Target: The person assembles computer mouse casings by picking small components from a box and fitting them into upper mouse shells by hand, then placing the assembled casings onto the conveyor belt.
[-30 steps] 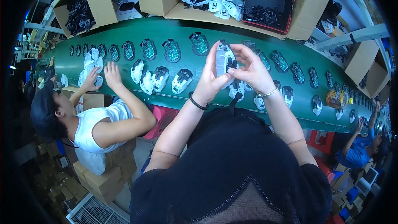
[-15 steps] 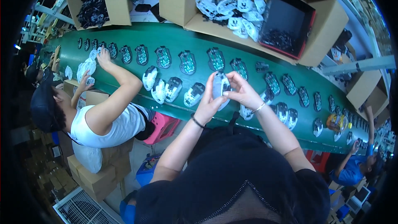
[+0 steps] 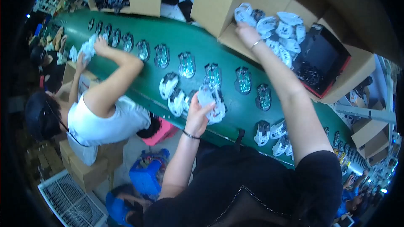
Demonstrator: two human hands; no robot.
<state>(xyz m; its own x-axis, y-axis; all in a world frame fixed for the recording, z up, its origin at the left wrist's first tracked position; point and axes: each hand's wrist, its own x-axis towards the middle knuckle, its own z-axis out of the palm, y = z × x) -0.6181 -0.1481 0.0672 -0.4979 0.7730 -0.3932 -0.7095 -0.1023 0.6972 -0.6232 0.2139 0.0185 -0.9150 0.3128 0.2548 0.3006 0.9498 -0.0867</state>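
Observation:
My left hand [image 3: 197,115] is closed on a pale mouse shell [image 3: 205,95] above the near half of the green belt. Another white mouse shell [image 3: 217,112] shows right beside it; whether that one is also held, I cannot tell. My right arm stretches across the belt, and my right hand [image 3: 248,35] is in an open cardboard box, touching the heap of white mouse shells [image 3: 287,30]. Its fingertips are partly hidden and blurred there. Close to my left hand, circuit boards in black mouse bases [image 3: 212,75] lie on the belt.
White mouse shells [image 3: 169,85] lie along the belt's near side, others [image 3: 261,133] farther right. A black tray [image 3: 317,59] with small black parts sits in the cardboard box [image 3: 229,38]. At left, a co-worker in a white top [image 3: 113,120] handles white shells. A blue stool [image 3: 147,174] stands behind.
My right hand has left the mouse shell both hands held and reached up into the cardboard box. My left hand has moved slightly left and down, keeping a shell. The whole view has shifted.

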